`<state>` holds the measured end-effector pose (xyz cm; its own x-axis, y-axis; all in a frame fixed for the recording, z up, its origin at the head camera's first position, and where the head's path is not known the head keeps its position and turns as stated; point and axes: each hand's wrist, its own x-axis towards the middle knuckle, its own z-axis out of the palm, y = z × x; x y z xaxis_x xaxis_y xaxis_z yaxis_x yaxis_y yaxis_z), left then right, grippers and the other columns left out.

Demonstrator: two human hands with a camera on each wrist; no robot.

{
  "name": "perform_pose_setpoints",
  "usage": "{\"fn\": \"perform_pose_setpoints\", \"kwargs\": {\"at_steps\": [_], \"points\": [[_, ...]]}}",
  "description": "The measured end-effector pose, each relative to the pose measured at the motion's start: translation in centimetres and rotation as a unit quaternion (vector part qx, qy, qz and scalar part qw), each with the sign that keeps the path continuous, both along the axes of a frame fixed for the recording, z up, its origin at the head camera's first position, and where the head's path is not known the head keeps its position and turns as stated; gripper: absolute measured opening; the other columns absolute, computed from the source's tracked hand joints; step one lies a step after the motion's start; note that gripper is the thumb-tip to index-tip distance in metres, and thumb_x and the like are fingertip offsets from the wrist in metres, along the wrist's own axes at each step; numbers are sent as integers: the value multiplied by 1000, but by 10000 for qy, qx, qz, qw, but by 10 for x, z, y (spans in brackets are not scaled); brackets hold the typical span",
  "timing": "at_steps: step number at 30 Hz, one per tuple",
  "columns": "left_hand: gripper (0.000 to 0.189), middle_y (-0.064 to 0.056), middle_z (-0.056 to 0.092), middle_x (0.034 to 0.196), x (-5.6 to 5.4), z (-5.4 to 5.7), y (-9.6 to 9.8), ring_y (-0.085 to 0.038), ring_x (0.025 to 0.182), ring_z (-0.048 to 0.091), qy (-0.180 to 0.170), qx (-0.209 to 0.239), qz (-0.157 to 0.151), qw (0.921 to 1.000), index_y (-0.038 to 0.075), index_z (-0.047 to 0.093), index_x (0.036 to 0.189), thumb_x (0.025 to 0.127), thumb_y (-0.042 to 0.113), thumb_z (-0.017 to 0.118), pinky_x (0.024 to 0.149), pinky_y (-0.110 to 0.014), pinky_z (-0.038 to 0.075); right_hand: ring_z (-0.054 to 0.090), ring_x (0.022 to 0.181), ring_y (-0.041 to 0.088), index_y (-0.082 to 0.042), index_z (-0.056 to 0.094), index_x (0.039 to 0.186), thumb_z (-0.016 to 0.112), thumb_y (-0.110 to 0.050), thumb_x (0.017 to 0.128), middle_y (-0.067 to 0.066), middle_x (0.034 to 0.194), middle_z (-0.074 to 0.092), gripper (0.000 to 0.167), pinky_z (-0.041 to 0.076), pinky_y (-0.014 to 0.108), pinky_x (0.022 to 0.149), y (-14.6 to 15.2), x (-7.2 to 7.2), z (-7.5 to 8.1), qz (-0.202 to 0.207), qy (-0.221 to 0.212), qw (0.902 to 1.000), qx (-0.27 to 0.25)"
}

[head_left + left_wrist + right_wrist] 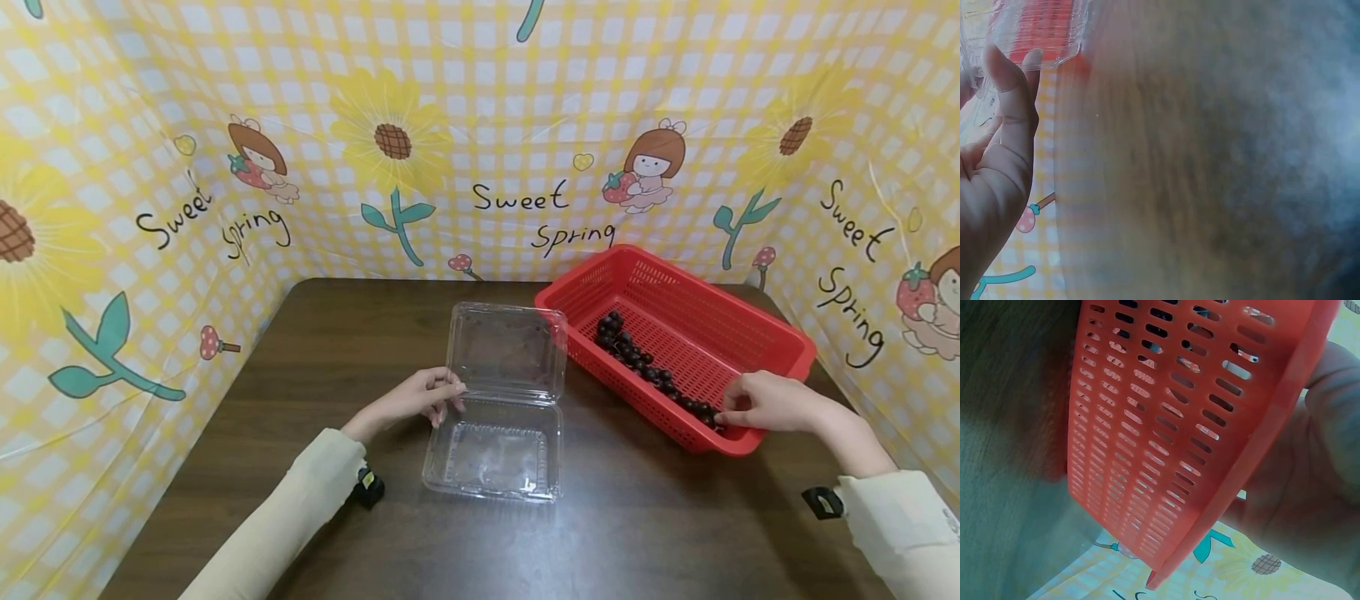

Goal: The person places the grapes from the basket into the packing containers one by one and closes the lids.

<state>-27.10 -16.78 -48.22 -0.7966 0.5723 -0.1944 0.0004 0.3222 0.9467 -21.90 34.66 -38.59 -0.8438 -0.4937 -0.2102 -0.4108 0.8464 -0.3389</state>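
Note:
A clear plastic clamshell container stands unfolded on the table, its lid tipped back toward the far side. My left hand pinches its left edge near the hinge, thumb on the inner side. To the right, a red perforated basket holds a bunch of dark grapes stretched along its near wall. Reaching over the basket's right end, my right hand grips the near end of the bunch with thumb and fingers. In the right wrist view the basket wall hides those fingertips.
Dark wood-grain table lies under everything. Yellow checked cloth with flower and cartoon prints walls in the back and both sides. The basket's far-left corner stands close to the lid.

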Motion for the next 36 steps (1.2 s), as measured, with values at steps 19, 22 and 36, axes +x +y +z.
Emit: {"fn": "perform_pose_setpoints", "kwargs": {"at_steps": [19, 22, 36], "points": [[34, -20, 66, 97, 0, 0, 0, -13, 55, 55, -40, 115, -69, 9999, 0, 49, 108, 96, 32, 52, 51, -30, 53, 45, 52, 0, -19, 59, 75, 68, -28, 83, -12, 61, 51, 15, 39, 19, 47, 0, 3, 0, -53, 317, 9994, -98], [33, -19, 67, 97, 0, -1, 0, -13, 55, 55, -63, 124, -42, 9999, 2, 49, 108, 95, 32, 52, 51, -29, 52, 45, 53, 0, -18, 59, 77, 67, -25, 84, -11, 64, 52, 13, 39, 19, 47, -1, 3, 0, -167, 427, 9989, -110], [34, -18, 67, 96, 3, -1, 0, -14, 55, 56, -55, 192, -39, 9998, 1, 49, 109, 95, 32, 52, 51, -29, 52, 46, 66, 3, -17, 60, 82, 66, -21, 84, -10, 74, 54, 7, 38, 22, 53, -4, 4, -3, -224, 1504, 9884, 22]]}}
